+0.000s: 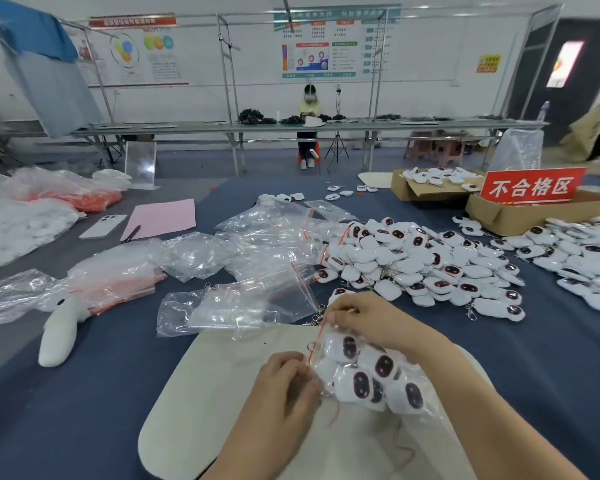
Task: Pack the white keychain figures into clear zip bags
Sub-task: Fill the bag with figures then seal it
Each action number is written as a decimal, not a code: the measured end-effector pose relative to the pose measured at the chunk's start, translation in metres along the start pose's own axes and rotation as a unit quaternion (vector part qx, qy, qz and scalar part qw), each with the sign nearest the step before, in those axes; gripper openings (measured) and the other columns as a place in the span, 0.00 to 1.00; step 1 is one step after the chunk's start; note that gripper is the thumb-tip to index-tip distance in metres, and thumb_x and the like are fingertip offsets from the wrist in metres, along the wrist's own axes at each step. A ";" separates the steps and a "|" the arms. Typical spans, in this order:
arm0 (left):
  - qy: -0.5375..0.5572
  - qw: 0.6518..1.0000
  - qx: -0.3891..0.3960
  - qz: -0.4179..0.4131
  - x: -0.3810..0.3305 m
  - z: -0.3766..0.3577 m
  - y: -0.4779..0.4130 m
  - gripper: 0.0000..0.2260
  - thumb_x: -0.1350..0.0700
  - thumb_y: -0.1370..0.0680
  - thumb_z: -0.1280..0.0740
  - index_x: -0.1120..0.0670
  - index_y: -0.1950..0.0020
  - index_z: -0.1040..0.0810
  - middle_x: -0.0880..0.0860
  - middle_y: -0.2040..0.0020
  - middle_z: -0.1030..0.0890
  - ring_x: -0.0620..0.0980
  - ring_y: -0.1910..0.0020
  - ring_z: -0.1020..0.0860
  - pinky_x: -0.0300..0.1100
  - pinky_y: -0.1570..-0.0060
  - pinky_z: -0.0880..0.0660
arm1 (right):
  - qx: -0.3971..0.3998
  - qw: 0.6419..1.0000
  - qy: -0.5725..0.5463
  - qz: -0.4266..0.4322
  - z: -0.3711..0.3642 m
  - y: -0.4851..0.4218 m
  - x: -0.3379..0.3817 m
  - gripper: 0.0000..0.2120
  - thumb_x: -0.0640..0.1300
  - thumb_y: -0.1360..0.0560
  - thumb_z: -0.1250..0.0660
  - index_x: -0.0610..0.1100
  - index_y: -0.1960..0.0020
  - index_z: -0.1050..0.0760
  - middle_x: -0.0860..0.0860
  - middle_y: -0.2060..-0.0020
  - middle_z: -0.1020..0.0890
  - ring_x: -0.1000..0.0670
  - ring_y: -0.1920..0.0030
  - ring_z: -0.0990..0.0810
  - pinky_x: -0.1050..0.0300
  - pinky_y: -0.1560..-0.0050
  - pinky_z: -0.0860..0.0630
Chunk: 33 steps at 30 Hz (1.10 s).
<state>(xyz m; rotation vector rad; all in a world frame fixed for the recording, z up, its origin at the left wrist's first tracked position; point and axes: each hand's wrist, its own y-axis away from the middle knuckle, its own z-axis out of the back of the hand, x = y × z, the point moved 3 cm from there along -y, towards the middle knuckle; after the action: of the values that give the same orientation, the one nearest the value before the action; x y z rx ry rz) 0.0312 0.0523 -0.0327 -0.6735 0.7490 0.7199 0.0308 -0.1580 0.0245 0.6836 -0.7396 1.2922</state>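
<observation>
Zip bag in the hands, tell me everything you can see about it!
The zip bag is thin, clear, crinkly plastic with a red zip strip along its mouth. It is stuffed with white keychain figures, and four dark oval faces show through. It sits over a cream mat. The left hand pinches the near end of the zip edge, and the right hand pinches the far end. It is not clear whether the zip is fully closed.
</observation>
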 end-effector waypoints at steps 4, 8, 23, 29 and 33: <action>0.031 0.999 -0.006 0.006 -0.020 0.020 -0.014 0.05 0.55 0.19 0.32 0.48 0.53 0.20 0.42 0.55 0.16 0.42 0.56 0.19 0.32 0.55 0.27 | -0.086 0.995 -0.049 0.022 0.024 0.016 0.011 0.06 0.48 0.21 0.31 0.56 0.55 0.17 0.60 0.60 0.15 0.63 0.60 0.19 0.74 0.62 0.28; -0.063 0.996 -0.036 -0.060 -0.055 0.051 -0.039 0.05 0.52 0.18 0.34 0.47 0.53 0.20 0.39 0.58 0.18 0.38 0.58 0.22 0.35 0.57 0.29 | -0.195 0.970 -0.136 0.053 0.046 0.030 0.025 0.10 0.44 0.21 0.31 0.55 0.59 0.17 0.59 0.61 0.14 0.55 0.55 0.17 0.63 0.51 0.21; -0.092 0.981 -0.082 -0.147 -0.111 0.083 -0.076 0.09 0.53 0.19 0.32 0.40 0.56 0.22 0.37 0.55 0.19 0.36 0.55 0.24 0.34 0.56 0.28 | -0.279 0.907 -0.310 0.063 0.050 0.063 0.038 0.05 0.46 0.20 0.32 0.50 0.51 0.17 0.52 0.57 0.14 0.56 0.59 0.16 0.64 0.57 0.19; 0.031 0.993 -0.055 -0.100 -0.090 0.063 -0.063 0.12 0.58 0.21 0.29 0.40 0.57 0.18 0.35 0.56 0.17 0.34 0.58 0.22 0.25 0.58 0.31 | -0.174 0.966 -0.172 0.088 0.031 0.071 0.033 0.06 0.46 0.25 0.26 0.57 0.51 0.17 0.62 0.57 0.14 0.63 0.59 0.19 0.74 0.57 0.27; 0.089 0.992 -0.048 -0.079 -0.086 0.065 -0.058 0.10 0.60 0.20 0.30 0.43 0.50 0.17 0.36 0.55 0.16 0.36 0.57 0.20 0.26 0.57 0.28 | -0.143 0.980 -0.087 0.103 0.027 0.068 0.046 0.09 0.48 0.27 0.24 0.63 0.55 0.20 0.68 0.57 0.17 0.69 0.53 0.21 0.78 0.55 0.31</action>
<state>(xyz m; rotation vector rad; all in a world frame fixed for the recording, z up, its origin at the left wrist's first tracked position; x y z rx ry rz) 0.0546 0.0399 0.0870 -0.8828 0.8179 0.5570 -0.0331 -0.1421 0.0802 0.4993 -1.1402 1.2883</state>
